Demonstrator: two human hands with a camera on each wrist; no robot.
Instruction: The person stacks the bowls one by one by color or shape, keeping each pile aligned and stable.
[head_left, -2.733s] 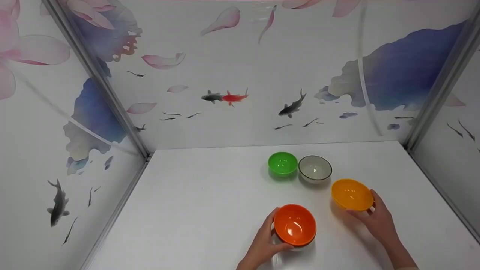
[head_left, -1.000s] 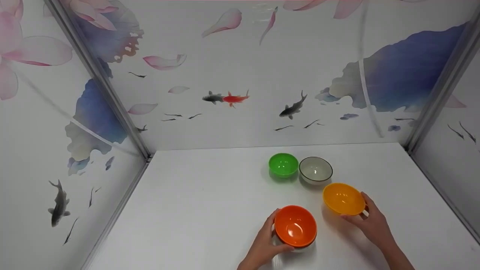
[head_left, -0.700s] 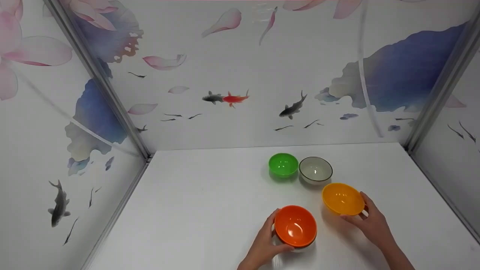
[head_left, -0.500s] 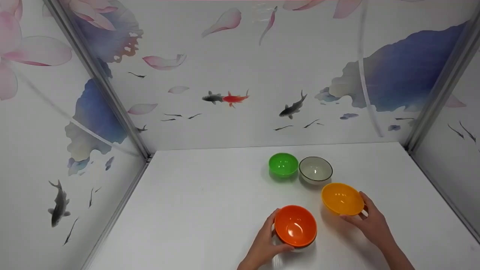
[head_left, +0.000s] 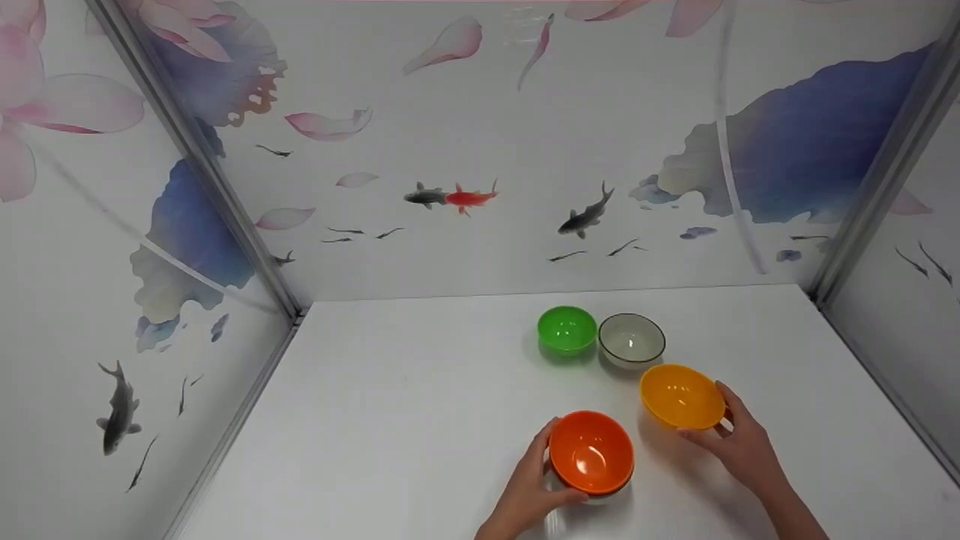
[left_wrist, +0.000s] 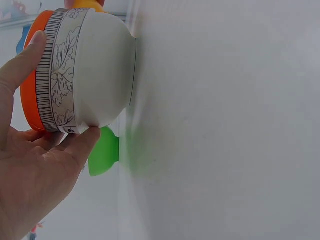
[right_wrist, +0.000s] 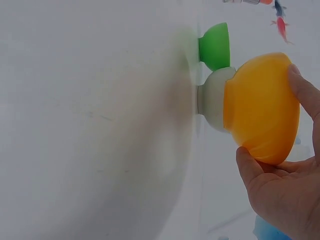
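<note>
My left hand (head_left: 529,484) grips a white bowl with a leaf-pattern band (left_wrist: 100,70) that has an orange bowl (head_left: 591,454) nested in its top. The left wrist view shows the thumb on the orange rim and fingers round the patterned side; the white bowl's foot stands on the table. To the right, my right hand (head_left: 739,446) holds a yellow bowl (head_left: 682,397) by its side, thumb and fingers apart round it. In the right wrist view the yellow bowl (right_wrist: 265,110) hangs clear of the table, slightly tilted.
Behind, a green bowl (head_left: 567,330) and a pale grey bowl with a dark rim (head_left: 631,339) stand side by side on the white table (head_left: 390,420). Printed panels (head_left: 510,150) enclose the back and both sides, with metal posts (head_left: 202,165) at the corners.
The yellow bowl has moved left in my right hand, toward the orange bowl, mostly before the last second and only slightly since. My left hand and the stacked bowls have stayed in place.
</note>
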